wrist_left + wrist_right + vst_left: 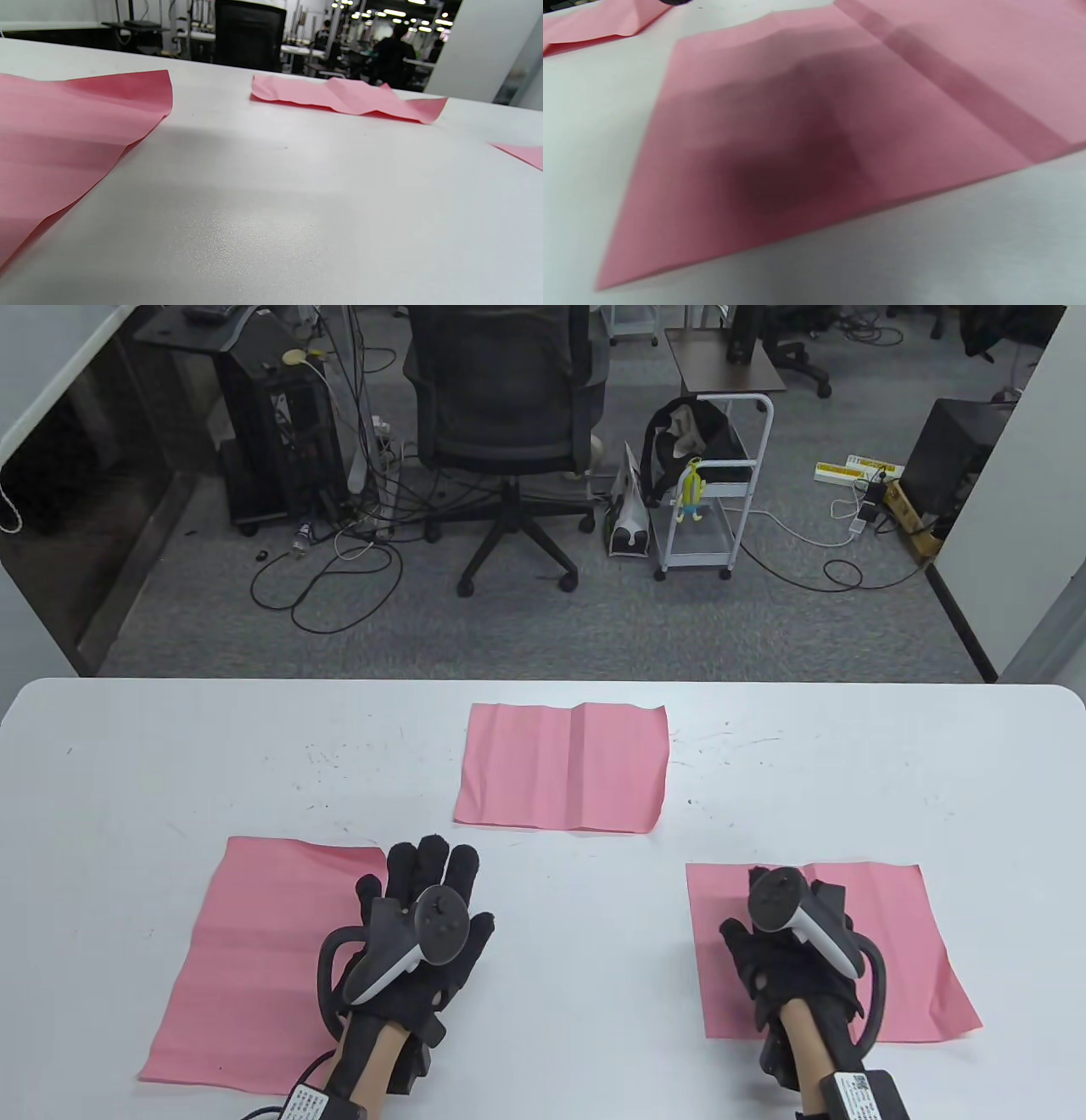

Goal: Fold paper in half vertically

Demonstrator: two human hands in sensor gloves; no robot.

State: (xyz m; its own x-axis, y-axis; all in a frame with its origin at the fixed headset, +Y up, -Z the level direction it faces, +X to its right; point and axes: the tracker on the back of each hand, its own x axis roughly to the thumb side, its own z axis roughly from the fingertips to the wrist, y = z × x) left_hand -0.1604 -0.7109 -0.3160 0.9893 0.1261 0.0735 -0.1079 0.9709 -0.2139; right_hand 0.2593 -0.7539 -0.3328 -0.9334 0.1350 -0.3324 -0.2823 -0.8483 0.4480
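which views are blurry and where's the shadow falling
Table view: sharp, evenly lit. Right wrist view: soft and blurred, with a dark shadow across the right pink paper sheet. Left wrist view: the white table close up is grainy, and the background is out of focus.

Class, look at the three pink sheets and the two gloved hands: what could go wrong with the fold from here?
1. The left sheet has a raised far corner, so its edges may not meet squarely.
2. The right sheet and the middle sheet already carry creases; a new fold could follow those instead.
3. The left hand sits over only one edge, so that sheet might slide.
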